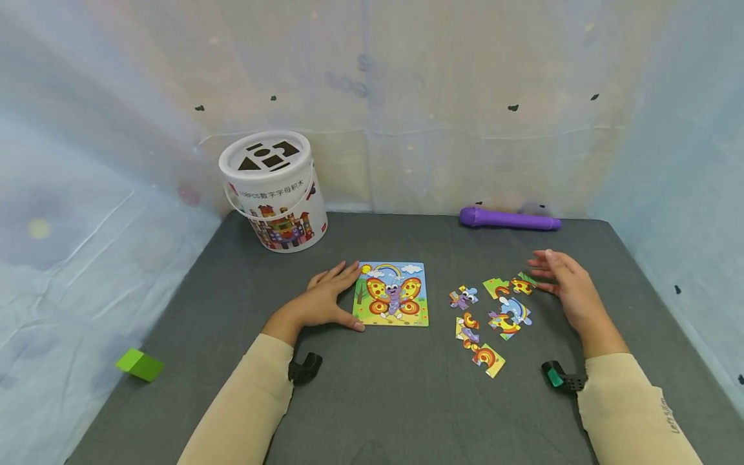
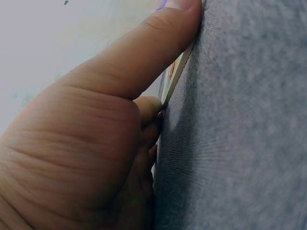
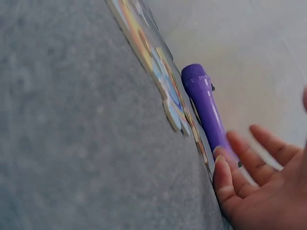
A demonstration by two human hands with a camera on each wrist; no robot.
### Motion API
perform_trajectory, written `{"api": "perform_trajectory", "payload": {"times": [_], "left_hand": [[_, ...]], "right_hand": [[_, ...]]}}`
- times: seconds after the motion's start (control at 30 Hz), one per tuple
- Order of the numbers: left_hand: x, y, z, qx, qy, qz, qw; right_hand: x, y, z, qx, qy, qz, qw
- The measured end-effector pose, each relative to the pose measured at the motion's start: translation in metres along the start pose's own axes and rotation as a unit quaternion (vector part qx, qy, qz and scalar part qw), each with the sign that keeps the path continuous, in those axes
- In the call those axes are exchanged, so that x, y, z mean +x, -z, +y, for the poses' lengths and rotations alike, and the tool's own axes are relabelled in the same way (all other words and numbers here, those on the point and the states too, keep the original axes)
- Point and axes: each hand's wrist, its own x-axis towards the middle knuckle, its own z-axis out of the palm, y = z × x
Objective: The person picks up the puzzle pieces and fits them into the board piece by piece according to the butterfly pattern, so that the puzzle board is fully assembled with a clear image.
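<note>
A square butterfly picture board [image 1: 407, 307] lies flat on the dark table. My left hand [image 1: 322, 300] rests at its left edge, thumb by the lower corner and fingertips by the upper one. In the left wrist view, the board's thin edge [image 2: 178, 72] shows behind the thumb. Loose jigsaw pieces [image 1: 511, 311] with butterfly and rainbow parts lie to the right of the board, some overlapping. My right hand [image 1: 566, 290] is just right of these, fingers loosely bent and holding nothing. Its fingertips are close to the top right piece [image 1: 523, 284].
A white lidded bucket [image 1: 279, 194] with shape holes stands at the back left. Along the back edge lies a purple toy microphone [image 1: 511, 219]. A green block [image 1: 141, 365] sits near the table's left edge. Patterned sheets [image 1: 436, 116] hang around the table.
</note>
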Motion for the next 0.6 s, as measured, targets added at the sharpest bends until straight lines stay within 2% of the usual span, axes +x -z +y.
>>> {"api": "perform_trajectory", "payload": {"times": [0.13,0.3,0.47,0.6], "left_hand": [[0.0001,-0.0003,0.0001,0.001,-0.001,0.001,1.0],[-0.0007,0.0013,0.003,-0.004,-0.002,0.001,1.0],[-0.001,0.0016,0.0037,-0.007,-0.003,0.0,1.0],[-0.0014,0.0015,0.003,-0.009,-0.003,0.001,1.0]], "right_hand": [[0.0016,0.0046,0.0079,-0.063,-0.03,-0.012,0.9975],[0.0016,0.0066,0.0099,-0.16,-0.044,-0.051,0.9847],[0.0015,0.0081,0.0073,-0.237,-0.036,-0.076,0.9679],[0.0025,0.0065,0.0053,-0.261,-0.03,-0.086,0.9612]]}}
